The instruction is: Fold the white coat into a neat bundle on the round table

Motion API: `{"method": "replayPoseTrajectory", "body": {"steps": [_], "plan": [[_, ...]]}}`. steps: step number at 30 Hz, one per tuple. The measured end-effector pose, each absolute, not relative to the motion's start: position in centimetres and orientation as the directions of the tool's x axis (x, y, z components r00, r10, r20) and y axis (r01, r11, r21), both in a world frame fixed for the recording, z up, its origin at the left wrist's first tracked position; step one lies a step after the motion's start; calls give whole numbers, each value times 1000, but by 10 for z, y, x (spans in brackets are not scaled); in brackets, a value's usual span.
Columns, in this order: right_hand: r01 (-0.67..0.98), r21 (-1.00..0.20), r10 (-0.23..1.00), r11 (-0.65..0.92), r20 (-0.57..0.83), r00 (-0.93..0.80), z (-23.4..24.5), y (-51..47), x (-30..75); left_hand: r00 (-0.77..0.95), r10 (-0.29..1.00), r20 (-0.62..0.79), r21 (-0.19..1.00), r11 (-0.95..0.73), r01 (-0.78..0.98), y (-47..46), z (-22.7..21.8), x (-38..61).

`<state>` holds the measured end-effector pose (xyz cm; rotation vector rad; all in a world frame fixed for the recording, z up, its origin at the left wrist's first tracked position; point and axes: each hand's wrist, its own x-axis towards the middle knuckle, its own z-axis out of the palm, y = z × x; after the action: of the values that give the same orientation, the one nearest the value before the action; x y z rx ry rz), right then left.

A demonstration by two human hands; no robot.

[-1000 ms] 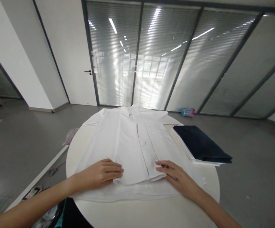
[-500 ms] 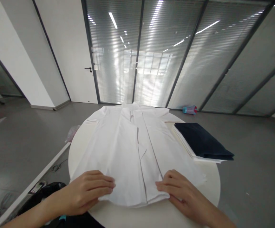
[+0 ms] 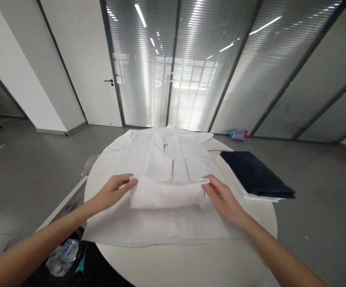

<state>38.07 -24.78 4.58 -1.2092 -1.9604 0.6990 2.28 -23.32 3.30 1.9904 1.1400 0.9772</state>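
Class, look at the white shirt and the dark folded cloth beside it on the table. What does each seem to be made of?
The white shirt looks like a light woven cotton or cotton blend: matte, thin, with soft creases along its fold. The dark navy cloth seems a matte woven fabric, with a soft, rounded folded edge; its exact fibre cannot be told.

Walls: white pillar (image 3: 14,83) beside a white door (image 3: 81,67) with a black handle (image 3: 109,81)
Windows: glass partition (image 3: 190,67) with slatted blinds (image 3: 223,79)
Floor: grey (image 3: 316,227)
Furniture: round white worktop (image 3: 178,265)
Light: ceiling strips (image 3: 139,15) reflected in the glass
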Motion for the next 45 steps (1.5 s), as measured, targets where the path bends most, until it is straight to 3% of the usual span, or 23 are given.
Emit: {"method": "replayPoseTrajectory", "body": {"steps": [3, 7, 11, 13, 15, 18, 21, 24, 27, 31, 35, 38, 40, 43, 45], "plan": [[511, -796, 945, 325, 299, -134, 34, -216, 367, 250, 959, 135, 940, -204, 274, -200, 22, 35], [461, -864, 977, 204, 208, -43, 13, -188, 362, 205, 977, -53, 989, 24, 145, -176, 7, 53], [386, -921, 957, 57, -60, -285, 8, -197, 372, 130, 990, -49, 999, 46, 26, -177, -4, 54], [427, -890, 898, 158, -51, -437, 11, -216, 380, 276, 960, 42, 996, -61, 59, -191, -3, 45], [481, -809, 838, 337, 25, -545, 11, -239, 389, 545, 822, 164, 937, -303, 175, -211, 2, 34], [522, -576, 695, 630, 117, -709, 3, -269, 402, 871, 454, 187, 641, -729, 243, -244, 14, 25], [537, -345, 613, 770, 166, -772, -7, -283, 409, 955, 269, 127, 396, -896, 200, -260, 20, 25], [550, -222, 591, 805, 216, -778, -9, -281, 408, 951, 276, 138, 319, -922, 221, -256, 17, 27], [517, -183, 546, 836, 175, -820, -5, -271, 400, 946, 300, 127, 311, -917, 249, -244, 11, 27], [464, -253, 491, 849, 54, -870, -1, -261, 392, 949, 301, 89, 339, -905, 256, -236, 5, 27], [473, -351, 510, 809, 17, -860, 3, -262, 392, 953, 300, 41, 395, -881, 260, -238, 5, 28], [478, -489, 560, 730, 27, -828, 8, -258, 389, 936, 352, 26, 528, -800, 287, -240, 5, 26], [499, -634, 676, 591, 53, -735, 8, -249, 384, 870, 492, 40, 703, -632, 326, -235, 3, 24], [489, -825, 906, 284, 64, -418, -3, -232, 372, 597, 798, -78, 939, -141, 312, -219, -2, 26], [473, -873, 980, 118, 25, -198, -14, -224, 366, 444, 864, -238, 965, 158, 210, -206, -5, 32]]}}
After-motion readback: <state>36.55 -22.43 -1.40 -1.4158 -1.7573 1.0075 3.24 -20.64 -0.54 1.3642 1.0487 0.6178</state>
